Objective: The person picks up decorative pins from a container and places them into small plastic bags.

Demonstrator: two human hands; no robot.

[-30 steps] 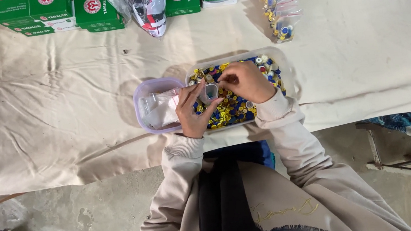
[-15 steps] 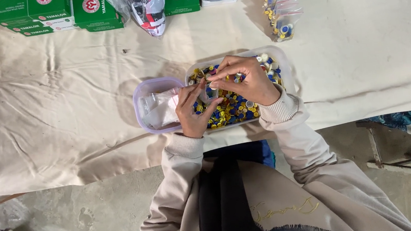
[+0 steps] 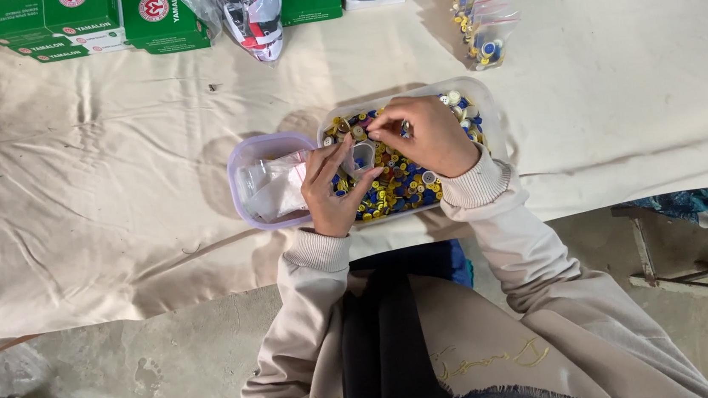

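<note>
Small clear plastic bag sits pinched in the person's left hand, held up just over the near-left part of a clear rectangular tub that is full of little yellow, blue and silver caps. From where I stand the bag's mouth looks to be turned up and toward the right hand, its long axis running roughly from the left palm toward the far side of the table, though it is so thin and see-through that I can't be certain of its exact tilt. The left fingers are curled partway round it, thumb against the film, apparently keeping the opening spread. The right hand hovers over the middle of the tub, fingers drawn together at the tips near the bag's mouth; it seems to be nipping something small, but I cannot tell what, or whether anything is there at all. Holding the bag directly above the tub makes sense to me: anything dropped would fall back among the caps. Touching the tub's left end is a smaller lilac-rimmed container with more empty bags lying in it, within easy reach of the left hand. Everything rests on a creased cream cloth; green boxes and filled packets lie along the far edge.
</note>
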